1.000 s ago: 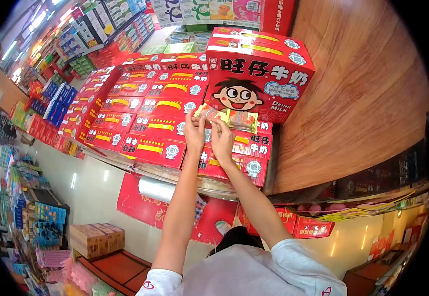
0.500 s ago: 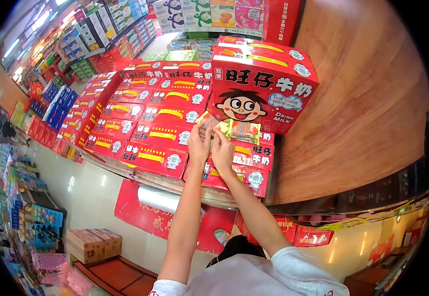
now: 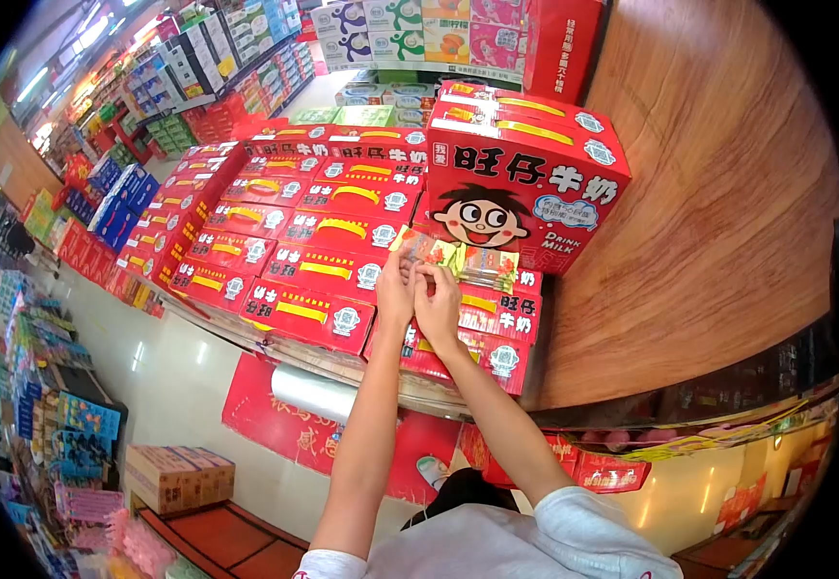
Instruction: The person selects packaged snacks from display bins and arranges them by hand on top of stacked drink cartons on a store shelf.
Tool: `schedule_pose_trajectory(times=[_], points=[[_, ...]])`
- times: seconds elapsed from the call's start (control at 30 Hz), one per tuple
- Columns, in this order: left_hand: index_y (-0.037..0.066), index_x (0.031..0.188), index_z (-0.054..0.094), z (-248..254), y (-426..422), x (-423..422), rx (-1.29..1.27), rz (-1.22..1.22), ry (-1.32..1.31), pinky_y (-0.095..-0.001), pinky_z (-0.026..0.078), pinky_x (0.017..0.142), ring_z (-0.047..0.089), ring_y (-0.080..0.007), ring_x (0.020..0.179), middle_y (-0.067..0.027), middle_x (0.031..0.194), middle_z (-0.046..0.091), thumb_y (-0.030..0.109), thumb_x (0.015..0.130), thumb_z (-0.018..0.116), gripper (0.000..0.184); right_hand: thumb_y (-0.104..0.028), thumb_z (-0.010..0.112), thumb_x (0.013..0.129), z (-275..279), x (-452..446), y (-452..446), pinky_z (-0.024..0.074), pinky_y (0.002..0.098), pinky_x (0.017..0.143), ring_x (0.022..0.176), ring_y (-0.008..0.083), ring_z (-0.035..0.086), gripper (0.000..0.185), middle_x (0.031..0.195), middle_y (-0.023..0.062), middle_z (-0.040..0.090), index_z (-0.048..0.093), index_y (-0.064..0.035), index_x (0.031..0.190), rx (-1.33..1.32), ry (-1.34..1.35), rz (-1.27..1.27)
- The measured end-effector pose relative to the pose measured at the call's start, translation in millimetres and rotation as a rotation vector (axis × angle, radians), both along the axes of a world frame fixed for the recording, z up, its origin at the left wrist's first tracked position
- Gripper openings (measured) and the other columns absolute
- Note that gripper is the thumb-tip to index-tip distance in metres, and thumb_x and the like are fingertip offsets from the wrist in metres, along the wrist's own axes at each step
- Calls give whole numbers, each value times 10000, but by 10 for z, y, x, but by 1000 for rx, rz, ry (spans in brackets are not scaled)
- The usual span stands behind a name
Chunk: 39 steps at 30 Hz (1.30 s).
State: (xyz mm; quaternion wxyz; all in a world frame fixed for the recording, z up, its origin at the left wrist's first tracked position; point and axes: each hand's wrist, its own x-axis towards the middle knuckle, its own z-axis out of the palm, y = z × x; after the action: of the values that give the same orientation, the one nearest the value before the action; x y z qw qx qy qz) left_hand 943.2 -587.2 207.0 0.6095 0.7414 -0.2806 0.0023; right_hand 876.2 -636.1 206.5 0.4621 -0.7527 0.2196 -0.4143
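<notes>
Near the right front corner of the red carton stack [image 3: 313, 328], the left hand [image 3: 396, 292] pinches the lower edge of 1 yellow-and-red packet [image 3: 427, 248], apparently to steady it; the right hand [image 3: 438, 301] has its fingers bunched beside it, whether clamped on it I cannot tell. A pile of packets [image 3: 490, 262] lies just right, before the upright carton [image 3: 525, 179], the level stack seemingly serving as a ledge.

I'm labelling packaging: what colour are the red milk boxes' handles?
The handles are yellow, best seen in the head view.
</notes>
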Motion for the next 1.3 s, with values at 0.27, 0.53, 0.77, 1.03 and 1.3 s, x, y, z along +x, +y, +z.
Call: schedule_pose_trajectory(times=[0.27,0.53,0.77,1.03,1.3], points=[[38,1188,530,-44,24,39,31,-21,103,-258,475,580,574,-120,641,-54,746,596,-30,792,606,409,-58,564,840,-17,26,41,471,360,721,823,274,587,126,895,143,573,600,-1,947,-61,-15,-24],[1,1084,538,201,471,-523,-175,185,-13,-220,348,493,438,-55,569,-5,671,510,70,882,602,222,-96,554,898,141,-145,80,490,338,649,776,269,649,145,879,156,653,617,-5,991,-6,49,118],[-16,1030,541,-552,2029,-1866,-227,542,176,-203,412,558,482,-55,608,-4,681,529,-19,859,591,178,-17,540,871,160,-1072,1026,495,305,649,730,195,648,122,809,128,663,642,30,919,112,1,428],[21,1056,551,-1842,3418,-3572,-180,994,358,-246,431,536,536,-83,611,-44,715,587,52,863,604,203,-43,572,850,-687,-2566,2809,481,359,735,832,294,595,95,931,150,593,617,19,907,67,166,1255],[35,1064,551,-1793,4366,-4898,-206,1528,333,-272,421,537,497,-108,584,-44,663,532,136,882,605,215,-5,513,855,-761,-3377,3762,474,384,753,881,334,580,154,964,163,568,608,6,974,-244,204,2006]])
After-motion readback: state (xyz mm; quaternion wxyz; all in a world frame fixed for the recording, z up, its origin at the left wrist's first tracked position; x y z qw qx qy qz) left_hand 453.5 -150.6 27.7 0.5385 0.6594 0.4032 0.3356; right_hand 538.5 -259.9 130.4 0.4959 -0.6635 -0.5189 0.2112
